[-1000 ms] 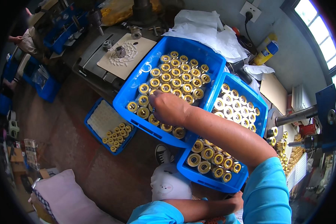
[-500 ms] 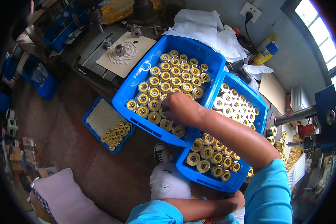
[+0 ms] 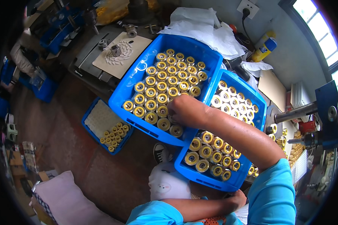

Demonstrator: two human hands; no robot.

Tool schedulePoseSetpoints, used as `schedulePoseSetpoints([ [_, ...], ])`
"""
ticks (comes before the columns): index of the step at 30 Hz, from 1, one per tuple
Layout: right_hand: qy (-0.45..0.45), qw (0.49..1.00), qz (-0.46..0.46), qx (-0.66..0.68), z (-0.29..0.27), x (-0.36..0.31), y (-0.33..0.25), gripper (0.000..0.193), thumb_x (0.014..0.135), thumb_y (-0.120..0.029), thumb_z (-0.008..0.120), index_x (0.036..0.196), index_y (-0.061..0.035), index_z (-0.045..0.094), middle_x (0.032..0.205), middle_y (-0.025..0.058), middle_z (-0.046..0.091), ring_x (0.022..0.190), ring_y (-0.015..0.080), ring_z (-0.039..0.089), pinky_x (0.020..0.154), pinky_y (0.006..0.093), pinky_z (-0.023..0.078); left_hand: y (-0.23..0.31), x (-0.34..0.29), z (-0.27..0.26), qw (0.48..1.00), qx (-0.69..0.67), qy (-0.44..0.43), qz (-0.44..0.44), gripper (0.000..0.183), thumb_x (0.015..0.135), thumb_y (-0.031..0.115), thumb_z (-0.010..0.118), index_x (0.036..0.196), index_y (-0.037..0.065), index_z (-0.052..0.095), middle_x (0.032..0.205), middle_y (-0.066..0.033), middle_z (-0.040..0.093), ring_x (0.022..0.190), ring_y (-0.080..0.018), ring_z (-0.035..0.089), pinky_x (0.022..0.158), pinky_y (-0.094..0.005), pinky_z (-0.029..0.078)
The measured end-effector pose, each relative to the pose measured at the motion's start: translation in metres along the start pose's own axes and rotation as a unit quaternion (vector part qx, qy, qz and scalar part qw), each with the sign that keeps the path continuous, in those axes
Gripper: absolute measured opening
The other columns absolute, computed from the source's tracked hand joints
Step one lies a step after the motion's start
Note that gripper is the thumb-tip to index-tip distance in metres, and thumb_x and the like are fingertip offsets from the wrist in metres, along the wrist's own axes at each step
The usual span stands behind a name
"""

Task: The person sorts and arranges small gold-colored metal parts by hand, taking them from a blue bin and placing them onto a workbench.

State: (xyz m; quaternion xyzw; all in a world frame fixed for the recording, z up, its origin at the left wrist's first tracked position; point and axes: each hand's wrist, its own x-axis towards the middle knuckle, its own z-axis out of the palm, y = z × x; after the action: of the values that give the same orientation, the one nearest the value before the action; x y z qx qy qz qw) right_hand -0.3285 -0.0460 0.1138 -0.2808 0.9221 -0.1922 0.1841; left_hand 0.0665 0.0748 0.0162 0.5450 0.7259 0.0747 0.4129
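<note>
My right hand (image 3: 188, 111) reaches over the upper blue bin (image 3: 118, 90), near its right wall. Its fingers curl down among upright cylindrical metal parts (image 3: 162, 86), silver at the sides with gold-coloured ring tops. Whatever the fingertips grip is hidden beneath the hand. Below the right forearm, a second blue bin (image 3: 204, 181) holds more of the same parts (image 3: 205, 151) in rows. My left hand (image 3: 237, 200) is close to that bin's lower edge, curled like a fist; its fingertips are mostly hidden.
A smaller blue tray (image 3: 87, 125) on the floor holds similar parts (image 3: 114, 135). At the upper left, a board (image 3: 129, 48) carries small white pieces around a metal piece. Machine shafts (image 3: 296, 112) jut in at right. My shoe (image 3: 159, 153) is below the bins.
The whole view has shifted slightly left. My right hand has moved a little to the right across the upper bin, its fingers still curled down. My left hand stays put.
</note>
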Motion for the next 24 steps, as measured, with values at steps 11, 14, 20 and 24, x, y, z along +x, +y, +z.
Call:
schedulePoseSetpoints([
  [11, 0.075, 0.997, -0.005, 0.008, 0.008, 0.009, -0.007, 0.012, 0.077, -0.005, 0.061, 0.087, -0.0011, 0.068, 0.083, 0.0197, 0.068, 0.082, 0.0371, 0.066, 0.075, 0.0418, 0.053, -0.026, -0.028, -0.023, 0.996, -0.025, -0.010, 0.085, 0.033, 0.088, 0.022, 0.057, 0.113, 0.005, 0.071, 0.117, -0.0144, 0.067, 0.106, -0.0420, 0.062, 0.082, -0.0602, 0.051],
  [14, 0.136, 0.983, -0.050, 0.111, 0.011, 0.026, -0.022, 0.012, 0.080, -0.006, 0.062, 0.089, -0.0011, 0.068, 0.084, 0.0198, 0.068, 0.083, 0.0370, 0.067, 0.076, 0.0420, 0.053, -0.042, -0.045, -0.035, 0.996, -0.029, -0.011, 0.078, 0.033, 0.088, 0.022, 0.057, 0.112, 0.006, 0.071, 0.116, -0.0143, 0.068, 0.105, -0.0417, 0.063, 0.082, -0.0602, 0.051],
  [20, 0.164, 0.970, -0.067, 0.168, 0.030, 0.084, -0.045, 0.013, 0.082, -0.007, 0.062, 0.091, -0.0009, 0.068, 0.086, 0.0204, 0.069, 0.084, 0.0373, 0.067, 0.077, 0.0436, 0.053, -0.047, -0.052, -0.057, 0.997, -0.040, -0.019, 0.065, 0.032, 0.088, 0.023, 0.057, 0.111, 0.006, 0.072, 0.115, -0.0139, 0.068, 0.104, -0.0410, 0.063, 0.082, -0.0602, 0.051],
  [24, 0.162, 0.976, -0.060, 0.129, 0.044, 0.110, -0.048, 0.011, 0.082, -0.009, 0.061, 0.086, -0.0014, 0.068, 0.087, 0.0214, 0.068, 0.085, 0.0387, 0.066, 0.077, 0.0449, 0.053, -0.030, -0.047, -0.054, 0.997, -0.049, -0.022, 0.054, 0.032, 0.088, 0.023, 0.056, 0.111, 0.006, 0.072, 0.114, -0.0137, 0.068, 0.104, -0.0406, 0.064, 0.082, -0.0602, 0.051],
])
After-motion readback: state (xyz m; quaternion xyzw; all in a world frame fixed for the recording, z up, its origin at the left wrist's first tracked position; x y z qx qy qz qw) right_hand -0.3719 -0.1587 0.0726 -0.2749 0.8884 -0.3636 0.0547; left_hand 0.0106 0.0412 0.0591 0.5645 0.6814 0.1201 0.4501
